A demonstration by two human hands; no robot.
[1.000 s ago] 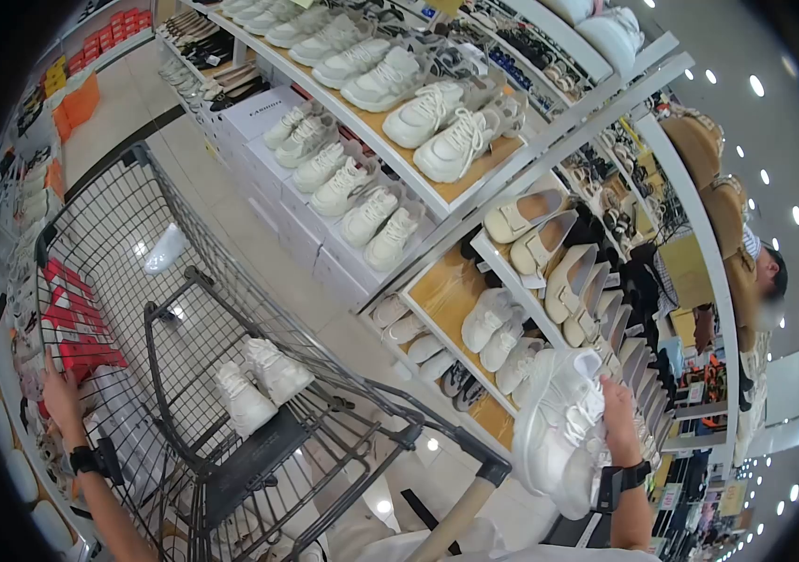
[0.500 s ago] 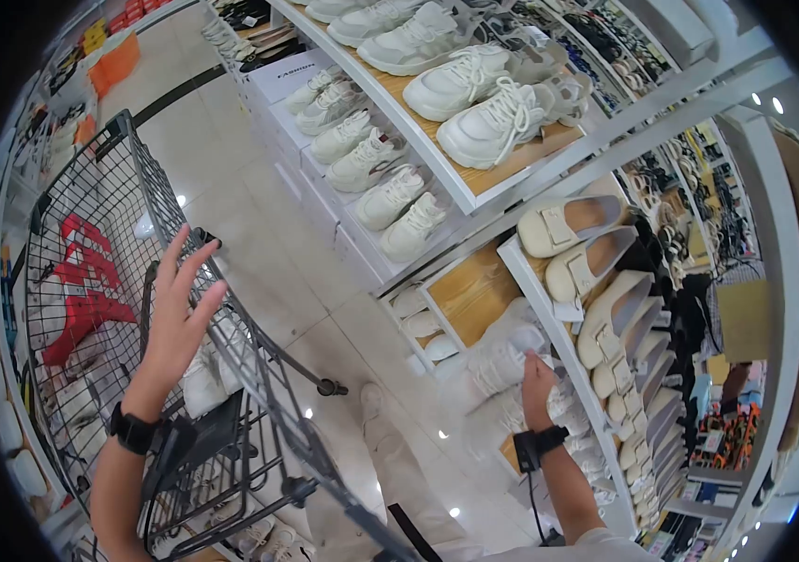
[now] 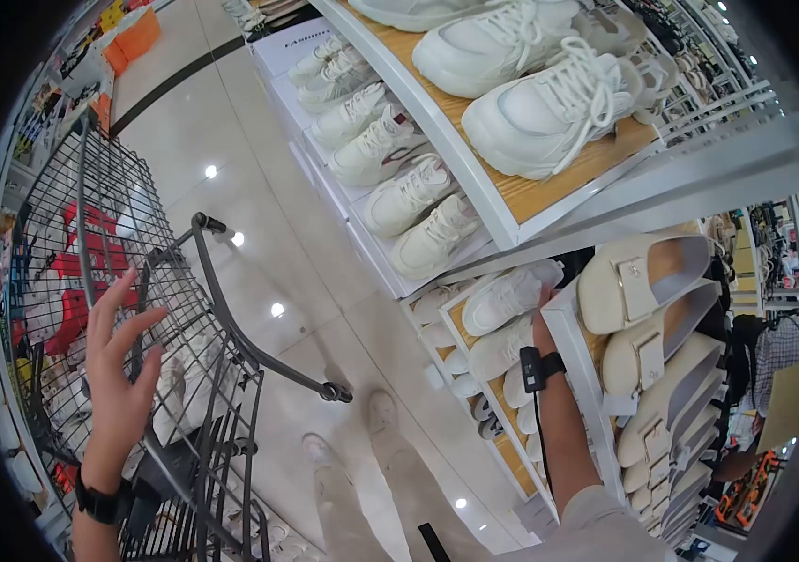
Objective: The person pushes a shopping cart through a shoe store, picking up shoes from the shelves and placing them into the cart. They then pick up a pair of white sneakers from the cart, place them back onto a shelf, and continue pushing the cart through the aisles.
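Observation:
Over the near end of a wire shopping cart (image 3: pixel 216 309), my left hand (image 3: pixel 118 365) is raised with its fingers spread and nothing in it. My right hand (image 3: pixel 542 323) reaches to a low wooden shelf at the right, at the heel end of a white sneaker (image 3: pixel 512 298). The sneaker rests on or just over the shelf, toe to the left. The shelf's edge partly hides my right fingers, so their hold cannot be made out. Another white sneaker (image 3: pixel 502 351) lies just below it. Beige flat shoes (image 3: pixel 634 295) stand to the right of my right arm.
Large white sneakers (image 3: pixel 549 112) stand on an upper shelf with a white edge (image 3: pixel 437 140). More sneakers sit on white boxes (image 3: pixel 301 70) beside the tiled aisle (image 3: pixel 259 187). Red items (image 3: pixel 81 281) show in the cart. A person in a checked shirt (image 3: pixel 788 351) is at the far right.
The white sneaker at my right hand has moved up and onto or close over the shelf. My left hand has shifted left and down in view. The shelves appear closer.

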